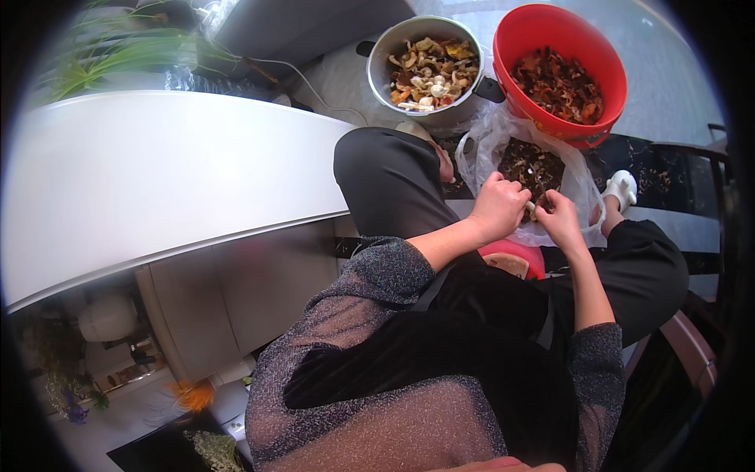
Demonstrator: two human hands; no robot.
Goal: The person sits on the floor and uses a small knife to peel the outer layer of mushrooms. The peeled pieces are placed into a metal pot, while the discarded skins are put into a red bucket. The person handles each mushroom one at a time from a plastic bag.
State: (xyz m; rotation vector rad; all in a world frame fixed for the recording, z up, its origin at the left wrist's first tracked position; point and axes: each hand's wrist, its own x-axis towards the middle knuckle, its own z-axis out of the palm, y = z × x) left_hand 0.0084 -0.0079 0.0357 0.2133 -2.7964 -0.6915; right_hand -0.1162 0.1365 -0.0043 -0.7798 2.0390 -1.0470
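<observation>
Over an open plastic bag [578, 189], my left hand [500, 206] and my right hand [560, 220] meet with closed fingers. Pinched between their fingertips is a small pale piece [532, 208], which looks like part of a mushroom; the fingers partly cover it. Dark brown scraps [528, 167] fill the bag below. Just beyond it on the right stands a red bucket [511, 31] part full of reddish-brown mushrooms [560, 85]. Left of the bucket is a metal pot [379, 67] with dark handles, holding pale and yellowish mushroom pieces [434, 71].
A long white countertop [173, 169] runs along the left, with a trailing green plant [118, 55] at its far end. Something red [519, 252] sits between my knees under the bag. Crumbs [661, 179] dot the dark floor strip, near a white shoe [621, 189].
</observation>
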